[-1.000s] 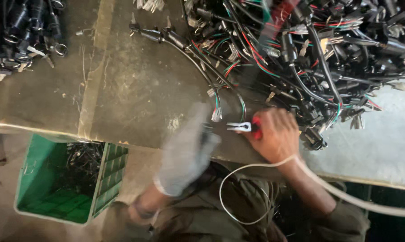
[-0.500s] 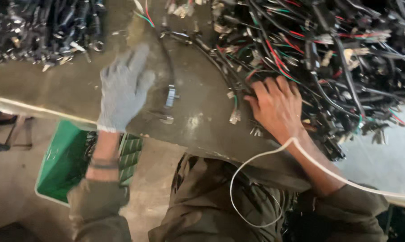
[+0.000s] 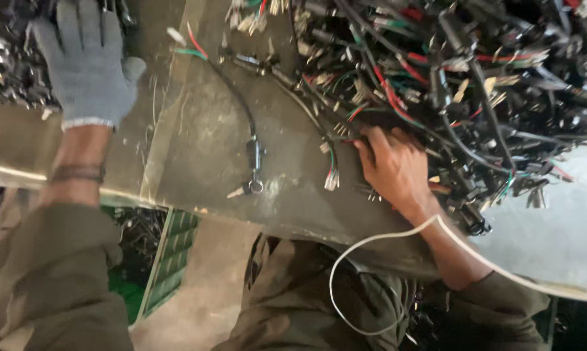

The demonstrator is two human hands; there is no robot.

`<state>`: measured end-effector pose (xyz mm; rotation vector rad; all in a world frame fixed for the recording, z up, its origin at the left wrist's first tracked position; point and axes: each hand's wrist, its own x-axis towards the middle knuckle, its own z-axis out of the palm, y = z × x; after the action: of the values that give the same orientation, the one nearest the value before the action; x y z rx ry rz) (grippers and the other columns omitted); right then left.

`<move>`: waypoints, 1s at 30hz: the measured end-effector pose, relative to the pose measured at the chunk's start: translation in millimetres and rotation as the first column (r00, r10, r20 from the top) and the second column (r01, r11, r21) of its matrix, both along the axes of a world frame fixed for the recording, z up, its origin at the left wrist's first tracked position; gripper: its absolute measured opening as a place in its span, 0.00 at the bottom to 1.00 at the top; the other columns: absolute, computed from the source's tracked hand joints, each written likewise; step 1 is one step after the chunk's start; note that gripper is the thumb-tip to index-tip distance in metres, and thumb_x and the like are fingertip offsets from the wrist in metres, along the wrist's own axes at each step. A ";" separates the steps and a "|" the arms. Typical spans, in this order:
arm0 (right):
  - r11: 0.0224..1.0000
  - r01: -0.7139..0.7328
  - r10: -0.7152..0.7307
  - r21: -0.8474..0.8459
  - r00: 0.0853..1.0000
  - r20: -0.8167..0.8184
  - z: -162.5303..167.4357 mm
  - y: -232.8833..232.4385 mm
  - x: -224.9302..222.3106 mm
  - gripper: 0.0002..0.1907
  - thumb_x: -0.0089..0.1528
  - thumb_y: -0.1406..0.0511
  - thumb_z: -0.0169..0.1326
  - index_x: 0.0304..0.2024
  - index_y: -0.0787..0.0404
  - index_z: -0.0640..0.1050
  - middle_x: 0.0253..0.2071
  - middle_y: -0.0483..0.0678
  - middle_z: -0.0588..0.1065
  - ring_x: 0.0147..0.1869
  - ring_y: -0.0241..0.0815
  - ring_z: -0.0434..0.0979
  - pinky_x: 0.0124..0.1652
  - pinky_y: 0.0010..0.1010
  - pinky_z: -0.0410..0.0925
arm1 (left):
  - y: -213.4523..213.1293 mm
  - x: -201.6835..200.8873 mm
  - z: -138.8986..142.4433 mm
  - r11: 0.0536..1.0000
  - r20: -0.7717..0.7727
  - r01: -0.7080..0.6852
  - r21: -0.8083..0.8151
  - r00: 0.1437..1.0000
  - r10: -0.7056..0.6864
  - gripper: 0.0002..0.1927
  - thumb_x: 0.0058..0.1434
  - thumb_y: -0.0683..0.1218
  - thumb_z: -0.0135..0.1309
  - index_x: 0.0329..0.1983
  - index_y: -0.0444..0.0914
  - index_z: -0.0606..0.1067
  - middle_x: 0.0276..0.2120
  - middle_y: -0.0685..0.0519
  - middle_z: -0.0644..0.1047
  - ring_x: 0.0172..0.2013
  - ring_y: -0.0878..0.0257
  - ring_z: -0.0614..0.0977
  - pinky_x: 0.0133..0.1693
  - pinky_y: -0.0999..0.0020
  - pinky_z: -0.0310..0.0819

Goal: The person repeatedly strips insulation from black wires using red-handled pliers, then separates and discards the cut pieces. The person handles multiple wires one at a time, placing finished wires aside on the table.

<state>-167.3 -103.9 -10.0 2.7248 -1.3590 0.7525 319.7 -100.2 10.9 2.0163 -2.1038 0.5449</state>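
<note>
Left hand [image 3: 85, 62] – gloved, fingers spread flat on the far-left pile of cut pieces [image 3: 11, 71], gripping nothing. Right hand [image 3: 392, 166] bare, digging into the wire tangle [image 3: 449, 78] at right – grip unclear; most wiring looks unsorted, one keyed lead [image 3: 253, 153] lies loose mid-counter [image 3: 202, 136].

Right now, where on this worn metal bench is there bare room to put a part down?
Bare bench lies between the grey-gloved left hand and the black cable with a key. A pale patch lies right of the bare right hand. The tangled wire heap crowds the upper right, dark metal parts the upper left.
</note>
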 end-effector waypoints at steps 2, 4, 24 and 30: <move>1.000 0.015 -0.015 0.022 1.000 0.012 1.2 -0.6 0.9 0.10 0.65 0.61 0.61 0.46 0.58 0.78 0.30 0.52 0.78 0.37 0.55 0.79 0.38 0.43 0.70 | 0.0 -1.0 5.1 0.997 -0.090 -0.036 0.070 0.995 0.042 0.38 0.75 0.60 0.47 0.75 0.27 0.62 0.74 0.32 0.59 0.75 0.32 0.54 0.68 0.22 0.41; 0.998 0.022 -0.023 0.052 1.000 0.018 1.5 -0.4 1.2 0.09 0.66 0.61 0.61 0.45 0.58 0.78 0.31 0.52 0.78 0.37 0.55 0.79 0.37 0.43 0.70 | 5.0 -9.9 6.6 0.975 -0.068 -0.073 0.212 0.994 0.090 0.40 0.76 0.61 0.47 0.78 0.28 0.59 0.77 0.35 0.57 0.77 0.34 0.52 0.69 0.23 0.39; 0.994 0.007 -0.031 0.112 0.975 0.219 -3.7 -3.2 -4.4 0.10 0.70 0.63 0.55 0.50 0.62 0.72 0.26 0.53 0.75 0.26 0.55 0.77 0.28 0.42 0.67 | 97.6 -170.5 1.4 0.905 -0.482 0.389 0.170 0.834 -0.268 0.42 0.63 0.67 0.47 0.73 0.37 0.62 0.72 0.35 0.60 0.69 0.36 0.62 0.69 0.43 0.50; 0.905 -0.120 -0.182 0.408 0.757 0.627 4.1 1.8 -14.7 0.10 0.75 0.64 0.49 0.53 0.64 0.72 0.29 0.47 0.71 0.28 0.35 0.68 0.29 0.28 0.62 | 93.5 -184.0 -6.5 0.919 -0.526 0.377 0.114 0.808 -0.266 0.32 0.64 0.50 0.56 0.70 0.37 0.64 0.69 0.34 0.63 0.66 0.36 0.67 0.67 0.47 0.60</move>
<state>-182.0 -102.1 -5.9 2.8435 -1.8756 1.7301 135.7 -6.7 4.5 1.5900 -2.1500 -0.2573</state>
